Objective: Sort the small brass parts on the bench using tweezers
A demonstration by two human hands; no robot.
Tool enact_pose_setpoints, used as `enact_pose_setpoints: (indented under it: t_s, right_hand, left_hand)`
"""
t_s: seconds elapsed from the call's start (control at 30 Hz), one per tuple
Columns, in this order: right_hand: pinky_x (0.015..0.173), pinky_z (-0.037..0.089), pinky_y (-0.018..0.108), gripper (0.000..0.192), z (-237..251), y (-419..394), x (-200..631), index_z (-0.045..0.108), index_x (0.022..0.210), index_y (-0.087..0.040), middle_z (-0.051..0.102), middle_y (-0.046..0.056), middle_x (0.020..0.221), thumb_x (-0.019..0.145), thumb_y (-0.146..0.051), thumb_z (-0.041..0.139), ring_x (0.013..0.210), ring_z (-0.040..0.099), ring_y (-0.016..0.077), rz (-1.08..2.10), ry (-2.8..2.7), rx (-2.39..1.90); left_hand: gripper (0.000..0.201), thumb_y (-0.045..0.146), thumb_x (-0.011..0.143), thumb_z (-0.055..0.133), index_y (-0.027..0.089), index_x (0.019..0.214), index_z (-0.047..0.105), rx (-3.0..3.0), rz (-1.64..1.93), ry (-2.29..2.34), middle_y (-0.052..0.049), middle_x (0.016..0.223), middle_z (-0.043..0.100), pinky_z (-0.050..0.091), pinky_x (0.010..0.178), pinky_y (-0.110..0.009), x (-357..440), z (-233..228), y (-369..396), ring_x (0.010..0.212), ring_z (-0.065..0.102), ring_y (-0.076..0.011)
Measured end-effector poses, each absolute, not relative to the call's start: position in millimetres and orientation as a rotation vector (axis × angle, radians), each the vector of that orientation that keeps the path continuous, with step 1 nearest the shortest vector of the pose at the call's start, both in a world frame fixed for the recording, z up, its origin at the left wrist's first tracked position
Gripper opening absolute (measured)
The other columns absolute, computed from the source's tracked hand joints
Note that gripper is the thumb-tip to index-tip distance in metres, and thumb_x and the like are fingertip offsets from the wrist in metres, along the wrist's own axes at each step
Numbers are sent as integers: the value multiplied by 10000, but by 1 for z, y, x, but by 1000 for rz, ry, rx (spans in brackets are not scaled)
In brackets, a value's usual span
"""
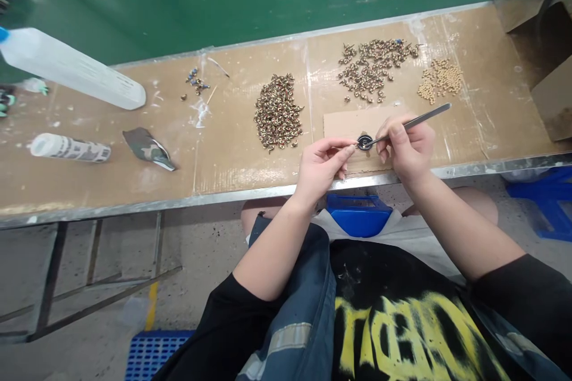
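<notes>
The ring (365,142), small, dark and round, sits on the cardboard pad (344,122) near the bench's front edge (277,190), and everything else I place from it. Closest to me, my left hand (322,165) comes in from the ring's left, thumb and forefinger pressed together right at its rim; whether they pinch a tiny part or the rim itself I cannot tell. My right hand (406,146) is just right of the ring, fingers pinched around the tweezers (413,123), whose tips rest on the ring.

The risks as I judge them: the ring lies loose on the pad, so a sideways push from the tweezers could skate it toward the edge and off into my lap. Too hard a squeeze could make a small part spring away.

Behind and left of the ring lies 1 dense pile of brass pieces (277,112); behind it, a looser scatter (370,68); behind and right, pale beads (440,79). A careless sweep of my wrist could mix these 3 heaps. Far left of the ring, a white bottle (71,68) lies on its side, well apart.
</notes>
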State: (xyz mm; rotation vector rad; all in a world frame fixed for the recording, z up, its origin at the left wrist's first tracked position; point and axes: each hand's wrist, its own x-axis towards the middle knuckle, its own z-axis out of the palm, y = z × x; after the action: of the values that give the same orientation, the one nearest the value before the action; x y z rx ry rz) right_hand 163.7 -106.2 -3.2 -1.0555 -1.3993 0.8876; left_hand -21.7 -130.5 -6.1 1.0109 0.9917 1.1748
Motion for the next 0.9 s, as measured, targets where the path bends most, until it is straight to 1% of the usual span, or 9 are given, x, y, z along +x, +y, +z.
enact_pose_setpoints:
  t_s: [0.07, 0.13, 0.2, 0.27, 0.4, 0.57, 0.7, 0.9]
  right_hand:
    - [402, 419, 296, 546, -3, -106, 164, 608, 817, -271, 571, -5, 636, 977, -789, 548, 448, 514, 142, 905, -1413, -1038]
    - [411, 424, 294, 554, -3, -105, 163, 607, 824, -271, 566, -9, 629, 976, -799, 537, 448, 516, 139, 921, -1421, -1035]
    - [420, 432, 293, 582, -2, -104, 163, 600, 830, -273, 555, -13, 616, 966, -831, 508, 451, 520, 141, 933, -1426, -1059]
    - [420, 437, 294, 606, -2, -103, 162, 592, 830, -276, 550, -14, 610, 950, -861, 491, 456, 527, 145, 944, -1421, -1082]
    - [412, 452, 293, 606, -1, -101, 162, 588, 819, -274, 564, -15, 605, 936, -864, 516, 457, 540, 146, 977, -1399, -1082]
    - [416, 471, 279, 553, -2, -98, 162, 590, 825, -266, 584, -26, 599, 957, -802, 568, 433, 542, 130, 1010, -1376, -1030]
    - [410, 448, 238, 524, -4, -97, 161, 599, 829, -245, 593, -41, 596, 972, -750, 608, 415, 517, 99, 1068, -1337, -955]
    - [404, 402, 204, 490, -3, -97, 157, 614, 829, -225, 584, -58, 577, 967, -692, 671, 403, 498, 75, 1147, -1265, -914]
  left_hand:
    - [275, 414, 836, 878, 181, 976, 839, 1019, 1167, 1013, -14, 696, 748, 460, 417, -171, -21, -6, -130, 474, 581, -62]
    - [285, 410, 831, 880, 179, 994, 844, 1024, 1161, 1024, -58, 838, 811, 467, 422, -174, -19, -6, -131, 511, 611, -67]
    - [299, 400, 841, 872, 179, 1040, 839, 1025, 1152, 1024, -89, 965, 838, 473, 427, -175, -18, -6, -131, 523, 627, -65]
    - [317, 391, 855, 860, 180, 1090, 829, 1029, 1142, 1019, -98, 1008, 841, 474, 430, -175, -17, -7, -131, 519, 638, -65]
    - [340, 390, 871, 846, 175, 1131, 804, 1042, 1146, 1037, -86, 964, 835, 475, 433, -175, -17, -10, -132, 524, 669, -78]
    - [303, 379, 873, 848, 161, 1063, 758, 1025, 1176, 1025, -70, 927, 817, 463, 419, -166, -15, -12, -132, 516, 683, -79]
    - [303, 382, 874, 848, 162, 1053, 740, 1033, 1176, 1035, -46, 874, 797, 464, 418, -159, -14, -11, -132, 516, 688, -79]
    - [311, 398, 883, 840, 165, 1060, 734, 1053, 1178, 1064, -50, 899, 800, 467, 420, -162, -13, -11, -133, 504, 676, -71]
